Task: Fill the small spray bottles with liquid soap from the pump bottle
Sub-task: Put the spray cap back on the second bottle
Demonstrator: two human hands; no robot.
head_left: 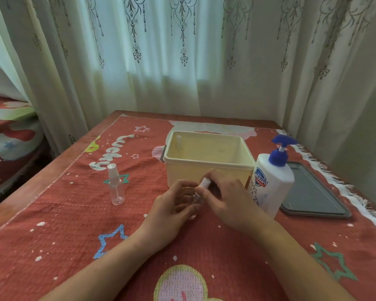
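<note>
1. Just in front of the cream tub (204,162), the left hand (172,206) holds a small spray bottle (197,200) in its grip; the right hand (226,198) pinches the white cap (205,183).
2. The pump bottle (271,185) stands right of the tub, and a second spray bottle (116,185) stands left.

Obstacles: cream tub (208,164) at centre-back; pump bottle (271,183) just beside its right; grey tray (313,192) far right; upright spray bottle (116,185) left. Passage: bare tablecloth (63,224) between spray bottle and tub, and front-left.

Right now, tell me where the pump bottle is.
In the head view the pump bottle stands upright right of centre, between the cream tub and the grey tray. The left hand and right hand hold a small spray bottle left of it.
</note>
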